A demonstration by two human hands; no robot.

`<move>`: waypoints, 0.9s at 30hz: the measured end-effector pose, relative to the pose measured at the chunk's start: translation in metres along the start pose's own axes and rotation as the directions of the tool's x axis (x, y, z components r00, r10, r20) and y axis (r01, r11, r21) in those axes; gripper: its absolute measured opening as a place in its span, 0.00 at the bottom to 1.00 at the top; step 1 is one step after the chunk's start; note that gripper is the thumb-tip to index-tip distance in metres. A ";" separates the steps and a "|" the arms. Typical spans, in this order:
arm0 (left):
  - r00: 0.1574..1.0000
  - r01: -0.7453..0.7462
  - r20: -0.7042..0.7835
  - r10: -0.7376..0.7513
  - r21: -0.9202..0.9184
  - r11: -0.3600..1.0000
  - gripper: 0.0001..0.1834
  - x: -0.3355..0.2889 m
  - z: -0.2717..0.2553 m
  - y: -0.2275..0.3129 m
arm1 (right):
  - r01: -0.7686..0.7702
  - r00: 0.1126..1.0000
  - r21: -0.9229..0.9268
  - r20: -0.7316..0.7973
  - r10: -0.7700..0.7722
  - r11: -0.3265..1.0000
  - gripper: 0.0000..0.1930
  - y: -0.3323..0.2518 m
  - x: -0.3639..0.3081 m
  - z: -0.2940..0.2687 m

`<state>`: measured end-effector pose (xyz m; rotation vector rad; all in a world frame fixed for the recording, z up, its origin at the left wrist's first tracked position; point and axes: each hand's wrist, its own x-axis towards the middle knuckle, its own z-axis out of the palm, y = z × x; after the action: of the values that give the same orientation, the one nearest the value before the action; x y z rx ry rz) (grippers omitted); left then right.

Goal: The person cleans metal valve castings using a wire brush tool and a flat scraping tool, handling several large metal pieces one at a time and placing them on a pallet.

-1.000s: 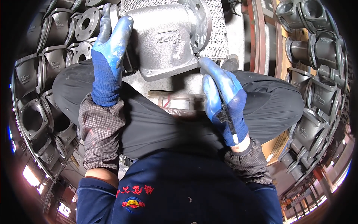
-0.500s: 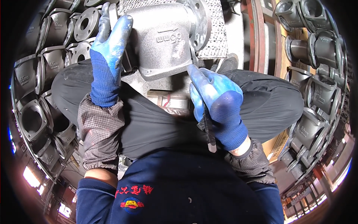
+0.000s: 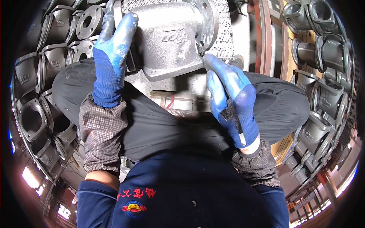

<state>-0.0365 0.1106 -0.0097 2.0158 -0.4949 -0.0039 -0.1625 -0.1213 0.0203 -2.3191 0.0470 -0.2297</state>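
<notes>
A grey cast-metal valve body (image 3: 167, 41) with a round bolt-hole flange lies on its side in front of me, at the top of the view. My left hand (image 3: 114, 45), in a blue coated glove, grips the flange at the casting's left end, thumb and fingers either side of its rim. My right hand (image 3: 232, 89), gloved alike, is closed around a narrow flat tool (image 3: 232, 117) with a black wrapped handle and a bare metal end. Its fingertips are beside the casting's lower right corner. The tool's working end is hidden, so its exact kind is unclear.
Under the casting is a textured metal block (image 3: 224, 30). Stacked castings (image 3: 32, 117) crowd the left side, and more castings (image 3: 327, 95) stand on the right. Reddish steel rails (image 3: 262, 38) run along the right. My bent knees flank a small wooden piece (image 3: 167, 99) below the casting.
My right hand has moved right and slightly up along the casting's corner, and the tool's handle has swung right against my wrist. The casting has shifted slightly; my left hand keeps its grip.
</notes>
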 end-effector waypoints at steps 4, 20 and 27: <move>0.939 -0.343 0.134 0.316 0.361 0.867 0.20 0.003 -0.004 0.003 | 0.122 0.992 0.015 0.010 -0.123 0.992 0.16 0.000 -0.005 -0.001; 0.954 0.267 -0.083 -0.287 -0.192 0.944 0.17 0.001 0.009 0.016 | 0.019 0.999 0.176 0.043 -0.027 0.984 0.16 -0.001 -0.004 0.003; 0.978 0.185 -0.084 -0.189 -0.050 0.981 0.19 0.000 0.006 0.005 | 0.097 0.995 0.050 0.020 -0.098 0.994 0.15 -0.004 -0.003 0.000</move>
<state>-0.0396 0.1033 -0.0090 2.0055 -0.2459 -0.0403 -0.1658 -0.1183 0.0226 -2.2771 -0.0822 -0.2516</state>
